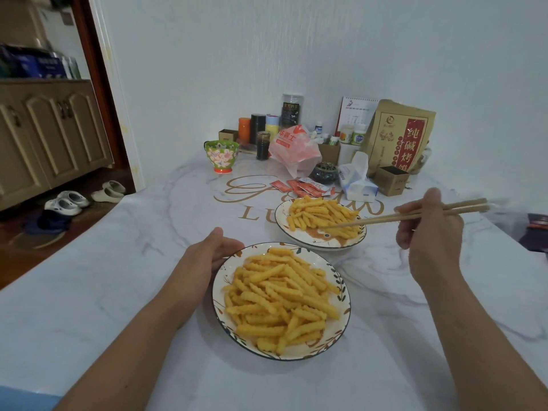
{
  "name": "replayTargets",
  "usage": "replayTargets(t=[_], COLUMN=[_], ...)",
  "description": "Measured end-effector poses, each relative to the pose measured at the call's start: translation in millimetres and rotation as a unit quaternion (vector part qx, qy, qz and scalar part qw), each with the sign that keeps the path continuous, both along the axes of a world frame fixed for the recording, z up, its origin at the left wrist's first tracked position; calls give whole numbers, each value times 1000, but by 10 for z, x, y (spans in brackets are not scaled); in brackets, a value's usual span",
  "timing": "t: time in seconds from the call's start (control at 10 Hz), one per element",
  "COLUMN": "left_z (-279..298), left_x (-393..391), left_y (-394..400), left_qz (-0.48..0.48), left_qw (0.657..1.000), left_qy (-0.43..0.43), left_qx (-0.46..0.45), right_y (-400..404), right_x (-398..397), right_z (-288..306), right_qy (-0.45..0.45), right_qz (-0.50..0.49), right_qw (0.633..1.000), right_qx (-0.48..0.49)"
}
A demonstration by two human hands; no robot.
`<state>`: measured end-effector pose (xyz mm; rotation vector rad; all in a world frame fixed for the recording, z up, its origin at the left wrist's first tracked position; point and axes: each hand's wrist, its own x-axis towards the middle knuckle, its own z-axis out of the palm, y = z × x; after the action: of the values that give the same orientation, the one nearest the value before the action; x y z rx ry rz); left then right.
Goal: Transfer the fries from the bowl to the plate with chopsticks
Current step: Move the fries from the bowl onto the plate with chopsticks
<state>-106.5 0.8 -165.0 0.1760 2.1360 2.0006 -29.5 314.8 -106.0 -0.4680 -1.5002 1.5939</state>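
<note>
**Chopsticks at the far dish, near dish held steady**

We see two patterned dishes of crinkle fries on the marble table (pixel 118 262). We can't tell which is the bowl and which the plate — both look shallow.

- Near dish (pixel 344 295), lower centre of frame: heaped with fries (pixel 278 298). Left hand (pixel 207 256) rests against its left rim, fingers curled round the edge, thumb up.
- Far dish (pixel 338 244), centre right: smaller pile of fries (pixel 320 215), some bare patterned surface at its front.
- Right hand (pixel 427 229), right of frame, grips the chopsticks (pixel 385 219). Tips reach into the front-right of the far pile; whether they pinch a fry we can't tell.

Clutter along the top of the table — floral cup (pixel 221 155), pink plastic bag (pixel 293 149), tissue pack (pixel 355 180), brown paper bag (pixel 400 137), ketchup sachets (pixel 308 186).
</note>
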Motion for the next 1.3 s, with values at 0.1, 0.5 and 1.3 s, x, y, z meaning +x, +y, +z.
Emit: replayTargets(t=[0.1,0.5,1.3], left_z=[-2,-7,-41], left_x=[-9,-11,-45], left_y=[7,13,4], left_qz=[5,3,4], left_qw=[1000,1000,1000], left_qy=[-1,-1,-8], left_qx=[7,2,-4], right_y=[3,1,-373], right_x=[36,79,-360], right_z=[86,107,-433], right_qy=[27,19,-41], right_qz=[72,79,69], right_qw=[995,997,972], right_qx=[-64,-4,223])
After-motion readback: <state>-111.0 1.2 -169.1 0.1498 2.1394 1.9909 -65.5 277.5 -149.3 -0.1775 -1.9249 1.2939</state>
